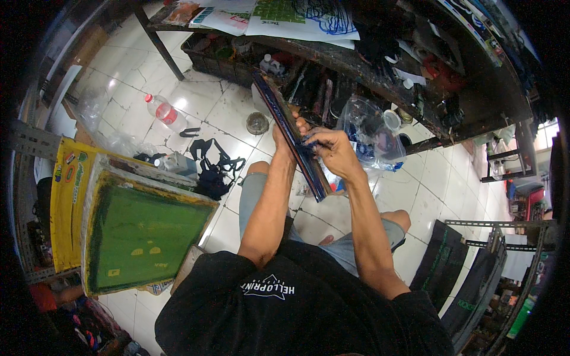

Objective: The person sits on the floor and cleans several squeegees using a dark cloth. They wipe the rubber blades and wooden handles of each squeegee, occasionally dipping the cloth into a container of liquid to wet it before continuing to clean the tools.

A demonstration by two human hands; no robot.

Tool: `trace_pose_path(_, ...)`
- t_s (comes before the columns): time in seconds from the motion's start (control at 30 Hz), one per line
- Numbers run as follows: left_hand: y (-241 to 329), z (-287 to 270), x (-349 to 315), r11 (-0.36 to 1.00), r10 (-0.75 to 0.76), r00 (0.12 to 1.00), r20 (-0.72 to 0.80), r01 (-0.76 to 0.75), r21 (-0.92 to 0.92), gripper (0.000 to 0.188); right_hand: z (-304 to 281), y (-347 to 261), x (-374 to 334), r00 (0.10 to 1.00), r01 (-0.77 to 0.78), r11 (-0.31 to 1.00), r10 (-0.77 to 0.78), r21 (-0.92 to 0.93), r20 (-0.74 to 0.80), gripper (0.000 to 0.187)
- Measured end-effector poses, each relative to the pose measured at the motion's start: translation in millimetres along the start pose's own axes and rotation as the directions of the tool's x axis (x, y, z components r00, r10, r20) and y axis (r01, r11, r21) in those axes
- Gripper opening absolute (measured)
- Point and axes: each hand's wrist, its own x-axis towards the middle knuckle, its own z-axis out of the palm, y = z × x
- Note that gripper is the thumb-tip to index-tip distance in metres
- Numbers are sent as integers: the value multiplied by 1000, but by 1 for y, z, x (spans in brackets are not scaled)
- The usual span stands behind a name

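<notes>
- A long, narrow, ink-stained bar (275, 110) is being held aslant over the seated person's lap, above the tiled floor, its face being streaked with dark blue.
- Near its middle, the bar is being gripped from the left by the left hand (283, 144), fingers being curled around the edge.
- The bar's face is being touched from the other side by the right hand (333, 148), its fingers being bent and drawn narrow; whether anything small is being pinched there cannot be told from this angle.
- Just beyond the right hand, a clear plastic bag (363, 127) is being seen, smeared with blue.
- On the white tiled floor (205, 110), left of the bar, a small round dish (257, 123), a red-capped bottle (165, 113) lying on its side and a tangle of black straps (217, 169) are being shown.
- Farther left, a green-faced framed screen (148, 231) is being seen leaning beside a yellow sheet (69, 204).
- Ahead, marked papers (300, 21) are being borne by a dark table (368, 59), and a dark crate (205, 56) is being sheltered beneath.
</notes>
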Motion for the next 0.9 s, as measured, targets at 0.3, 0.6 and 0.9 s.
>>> trace_pose_path(0.3,25,-13,5,994,105,992,-72,-107,-25,30,-8,-4,-29,992,-119,990,115,77,52,26)
trace_pose_path(0.6,63,-42,12,970,238,952,-193,-243,1,34,-69,-11,-58,993,-115,985,115,128,3,28)
trace_pose_path(0.9,109,-63,-5,959,275,961,9,-273,-73,24,-159,97,-70,936,-296,386,-68,-874,-347,30)
